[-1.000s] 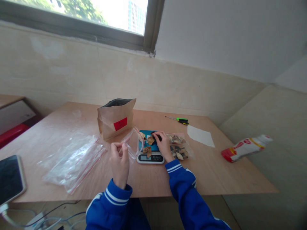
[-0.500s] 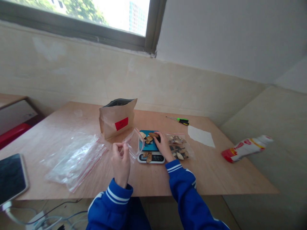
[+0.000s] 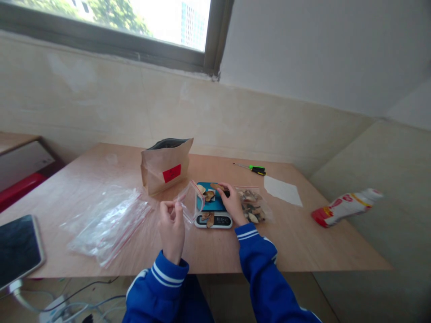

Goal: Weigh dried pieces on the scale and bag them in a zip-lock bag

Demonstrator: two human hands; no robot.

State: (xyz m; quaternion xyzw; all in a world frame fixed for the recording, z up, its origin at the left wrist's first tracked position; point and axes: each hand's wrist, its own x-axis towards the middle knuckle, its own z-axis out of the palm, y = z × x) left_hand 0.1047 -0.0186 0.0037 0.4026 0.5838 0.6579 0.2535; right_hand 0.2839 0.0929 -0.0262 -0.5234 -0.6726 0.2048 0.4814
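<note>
My left hand [image 3: 171,224] pinches the rim of a small clear zip bag [image 3: 191,201] and holds it open beside a small kitchen scale [image 3: 213,211] with a blue top. Brown dried slices [image 3: 209,195] lie on the scale, some over its display. My right hand [image 3: 231,204] rests on the scale's right side with its fingers closed on a dark dried piece among the slices. A filled clear zip bag [image 3: 252,206] of the same slices lies just right of that hand.
A brown paper pouch [image 3: 165,166] with a red label stands open behind the scale. A heap of clear zip bags [image 3: 107,220] lies at left, a phone [image 3: 18,251] at the table's left edge. A green screwdriver [image 3: 252,169], a white paper [image 3: 282,190] and a white-red bottle [image 3: 343,207] lie at right.
My right hand's fingers have shifted slightly over the slices on the scale and some slices have moved. My left hand still holds the bag open.
</note>
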